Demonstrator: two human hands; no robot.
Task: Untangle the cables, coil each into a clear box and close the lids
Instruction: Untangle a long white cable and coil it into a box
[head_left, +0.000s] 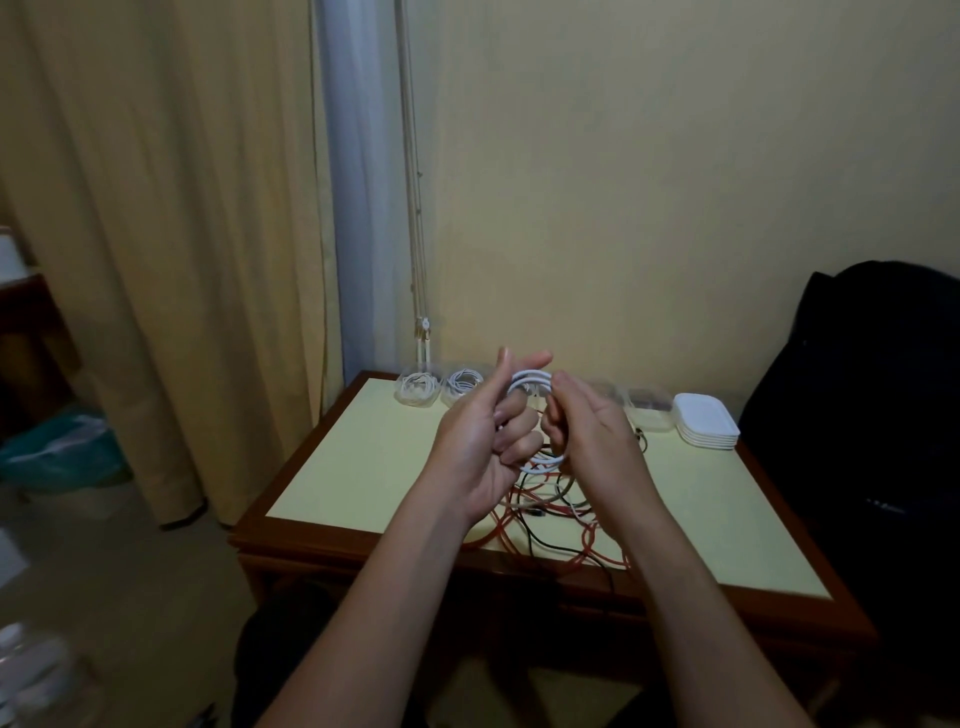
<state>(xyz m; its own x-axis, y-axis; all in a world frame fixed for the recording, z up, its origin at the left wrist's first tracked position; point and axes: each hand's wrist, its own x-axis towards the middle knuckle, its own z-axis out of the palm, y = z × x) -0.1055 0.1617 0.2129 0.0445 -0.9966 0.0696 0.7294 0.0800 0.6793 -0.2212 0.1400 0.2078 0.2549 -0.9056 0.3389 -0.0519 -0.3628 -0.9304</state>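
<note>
Against the bare wall, the small counter (363, 467) is carrying a red-and-black tangle (550, 519) near its front edge. Above it, the left hand (478, 447) and right hand (592, 436) are each grasping a white cable (530, 382), its coil standing upright between the grips. Clear boxes (647, 410) are waiting along the far edge, just beyond the nearer right hand, beside stacked lids (706, 421).
</note>
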